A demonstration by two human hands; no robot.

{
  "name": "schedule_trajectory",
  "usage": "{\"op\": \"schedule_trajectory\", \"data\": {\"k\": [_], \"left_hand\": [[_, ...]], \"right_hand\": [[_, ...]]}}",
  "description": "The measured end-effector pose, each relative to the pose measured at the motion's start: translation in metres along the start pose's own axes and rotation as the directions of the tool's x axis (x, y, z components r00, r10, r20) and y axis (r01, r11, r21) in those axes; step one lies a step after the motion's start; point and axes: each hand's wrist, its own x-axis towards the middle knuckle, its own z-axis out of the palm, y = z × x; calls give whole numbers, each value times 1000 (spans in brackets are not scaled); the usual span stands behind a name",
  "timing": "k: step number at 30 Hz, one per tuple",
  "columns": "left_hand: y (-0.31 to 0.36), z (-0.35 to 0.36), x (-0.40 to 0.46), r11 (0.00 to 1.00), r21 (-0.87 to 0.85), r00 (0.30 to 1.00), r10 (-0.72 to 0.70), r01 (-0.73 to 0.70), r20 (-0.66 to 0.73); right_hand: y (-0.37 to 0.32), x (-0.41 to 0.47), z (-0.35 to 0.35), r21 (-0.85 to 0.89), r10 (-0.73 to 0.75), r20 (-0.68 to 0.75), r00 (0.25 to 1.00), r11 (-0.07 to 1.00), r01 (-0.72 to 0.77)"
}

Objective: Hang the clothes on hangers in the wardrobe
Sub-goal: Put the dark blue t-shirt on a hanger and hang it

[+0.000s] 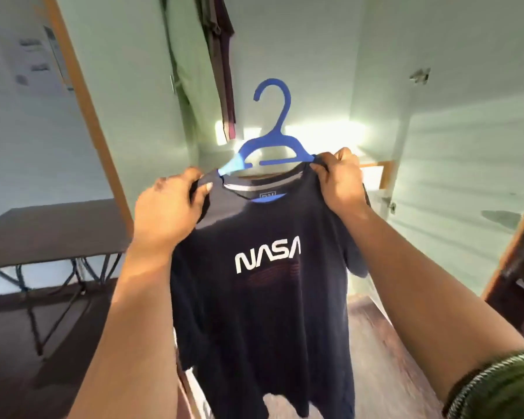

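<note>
Standing against the far left wall is one dark folding table (52, 234) on crossed metal legs, with a wooden door frame (82, 95) rising just beside it. Moving right, the person's left hand (167, 207) is raised in front of them, its fingers curled and clamped on the left shoulder of one navy T-shirt (263, 313), the thumb pressing the fabric near the collar. That single shirt hangs full length between the two bare forearms, front facing the wearer, with white NASA lettering (267, 254) across the chest and a faint reddish print just below it. One blue plastic hanger (273, 131) sits inside the neck opening: its hook stands upright above the collar, its left arm pokes out by the left hand, and a bit of blue shows through the neckline. Behind and above, two garments hang against the pale green wall, one olive (188, 71) and one maroon (223, 55), touching each other. Further right, the right hand (341, 179) grips the shirt's right shoulder, fingers bunched tight over the cloth and the hanger's right end. At the lower right corner one green striped sleeve (502, 385) covers the upper arm. Brown flooring (384, 358) shows beneath the shirt's hem.
</note>
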Motion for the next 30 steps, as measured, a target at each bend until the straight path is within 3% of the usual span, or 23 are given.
{"op": "schedule_trajectory", "data": {"k": [2,6,13,18,23,27,30], "left_hand": [[-4,21,49,1000,26,1000,-16,16,0],[-6,64,135,994,88,998,-63,64,-14],[13,120,283,984,164,982,-38,69,-185],[40,136,402,960,271,946,19,74,-323],[62,131,526,849,518,919,120,101,-375],[65,119,607,730,678,892,244,89,-380],[58,107,662,652,751,912,239,103,-333]], "right_hand": [[6,50,26,95,-3,49,999,995,-1],[22,141,70,82,-29,82,996,996,23],[58,314,144,143,-130,-213,968,976,163],[69,465,185,222,-196,-372,907,930,292],[57,614,208,357,-278,-324,904,849,389],[44,713,230,433,-274,-391,878,787,439],[35,773,249,457,-231,-418,879,782,423]]}}
